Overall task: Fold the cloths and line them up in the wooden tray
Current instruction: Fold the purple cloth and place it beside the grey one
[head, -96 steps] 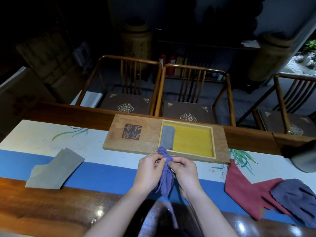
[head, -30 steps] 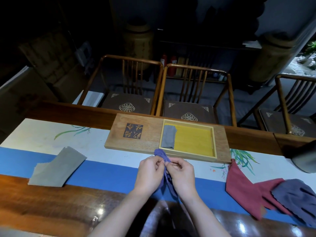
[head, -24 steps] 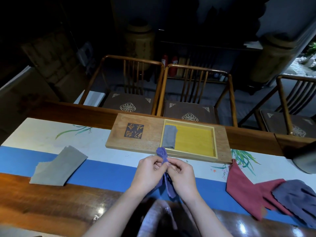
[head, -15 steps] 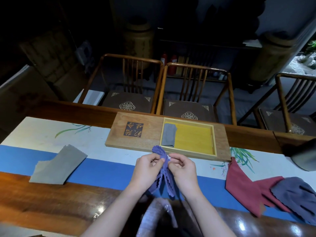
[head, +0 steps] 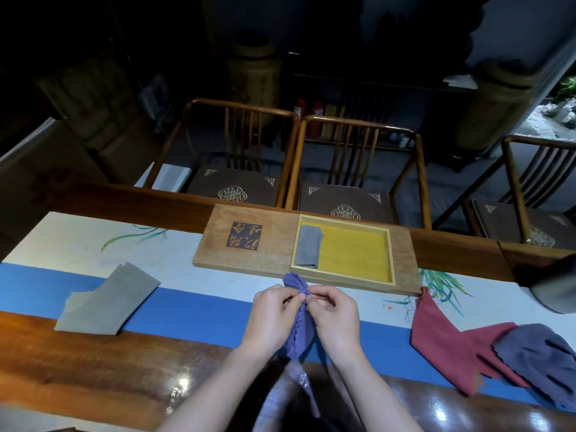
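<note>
Wooden surface carries a wooden tray stamped with a dark square seal, characters unreadable; one folded grey cloth lies inside. Left hand and right hand pinch a purple cloth just before it.

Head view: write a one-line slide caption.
Both hands, left hand and right hand, pinch a purple cloth before a wooden tray holding one folded grey cloth.
</note>
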